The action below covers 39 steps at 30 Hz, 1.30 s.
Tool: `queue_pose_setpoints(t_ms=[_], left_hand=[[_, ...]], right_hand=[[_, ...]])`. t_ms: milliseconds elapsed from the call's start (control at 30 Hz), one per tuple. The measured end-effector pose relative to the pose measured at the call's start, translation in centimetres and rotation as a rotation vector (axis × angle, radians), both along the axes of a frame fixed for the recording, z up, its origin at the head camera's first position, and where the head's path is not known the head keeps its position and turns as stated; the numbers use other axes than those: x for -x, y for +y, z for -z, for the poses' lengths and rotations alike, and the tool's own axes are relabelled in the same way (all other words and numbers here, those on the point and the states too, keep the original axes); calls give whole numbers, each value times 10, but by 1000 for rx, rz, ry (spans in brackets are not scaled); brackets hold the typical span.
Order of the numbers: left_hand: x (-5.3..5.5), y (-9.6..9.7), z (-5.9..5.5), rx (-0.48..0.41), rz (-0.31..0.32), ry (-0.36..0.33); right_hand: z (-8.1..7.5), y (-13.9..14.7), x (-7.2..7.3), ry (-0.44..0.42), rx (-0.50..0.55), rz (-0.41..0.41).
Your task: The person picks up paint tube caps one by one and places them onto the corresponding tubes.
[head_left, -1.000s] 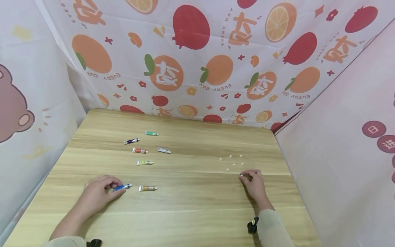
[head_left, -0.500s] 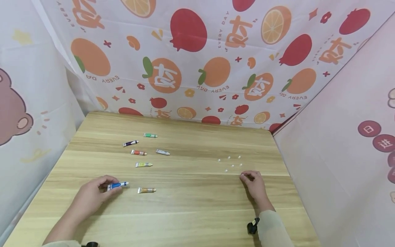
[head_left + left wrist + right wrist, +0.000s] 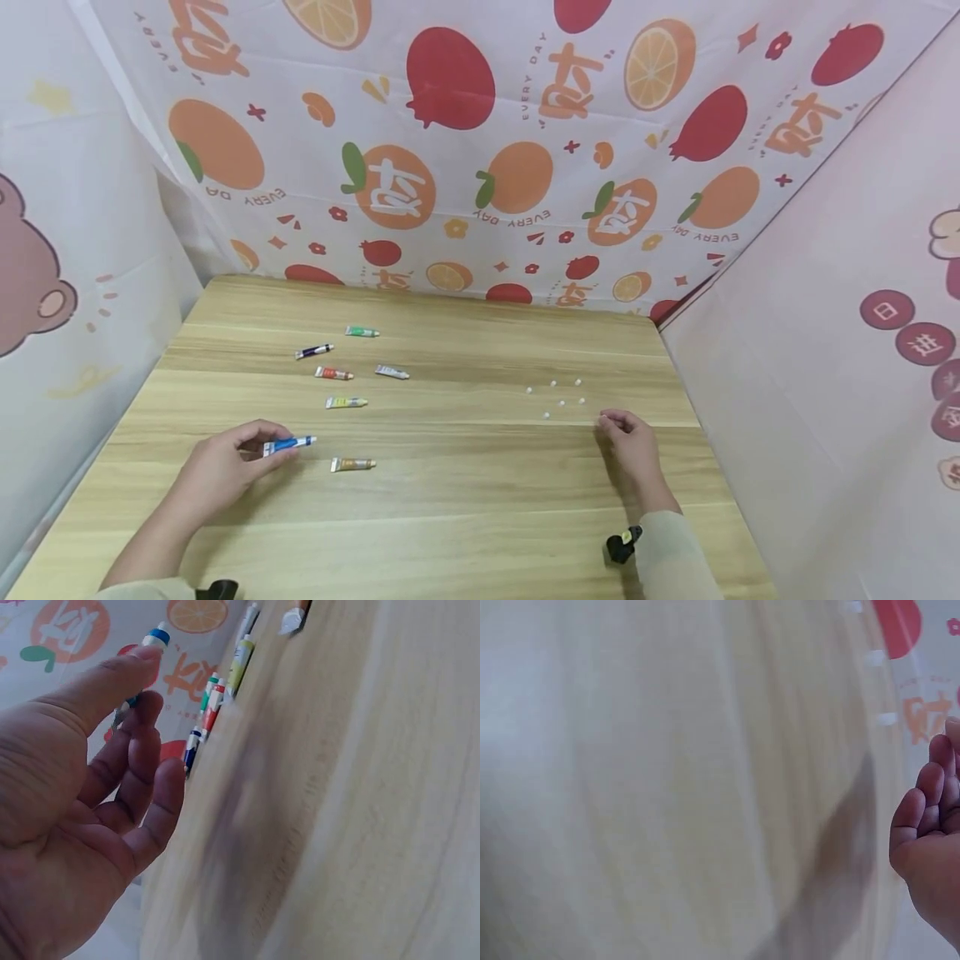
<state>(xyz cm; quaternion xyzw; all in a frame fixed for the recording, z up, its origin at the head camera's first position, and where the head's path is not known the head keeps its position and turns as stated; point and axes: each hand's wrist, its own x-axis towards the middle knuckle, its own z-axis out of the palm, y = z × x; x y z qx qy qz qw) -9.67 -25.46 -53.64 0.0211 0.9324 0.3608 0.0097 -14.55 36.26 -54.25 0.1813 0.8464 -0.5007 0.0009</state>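
Between thumb and fingers, my left hand (image 3: 217,467) pinches a blue paint tube (image 3: 281,447), raised over the table with its nozzle end pointing right. In the left wrist view the thumb presses just below the tube's blue-banded end (image 3: 157,636), and much of the tube is hidden by the hand. On the right, my right hand (image 3: 636,450) pinches a tiny white cap (image 3: 603,415), barely visible at the fingertips. Several similar white caps (image 3: 562,403) lie scattered left of that hand. A gold-brown paint tube (image 3: 352,464) lies just right of my left hand.
Beyond my left hand lie yellow (image 3: 347,402), red (image 3: 333,373), silver-grey (image 3: 392,372), dark purple (image 3: 314,352) and green (image 3: 363,332) paint tubes. The wooden table (image 3: 465,517) meets a fruit-print curtain (image 3: 517,179) at the back, with pale curtains at both sides.
My left hand has lifted the blue tube off the table and turned it more into sight. My right hand, still pinching the cap, has moved right, away from the other caps.
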Motion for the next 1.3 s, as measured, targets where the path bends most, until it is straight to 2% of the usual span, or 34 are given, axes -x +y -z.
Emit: queue_pose_setpoints(t_ms=[133,333,533,700,933,1300], left_hand=[[2,5,-7,5,-19,33],[9,13,-17,1,-24,101],[11,17,-24,-27,-21,79],[13,20,-30,-62,-43,59],[18,26,-42,-59,-61,70],[24,44,-56,-120,-61,94]], right_hand=[[-13,1,2,36,4,18],[-35,-3,6,75,66,16],[-50,-11,8,92,122,18],[-62,-21,7,119,155,19],[-70,-34,6,167,201,9],[-74,-55,5,205,298,-14]])
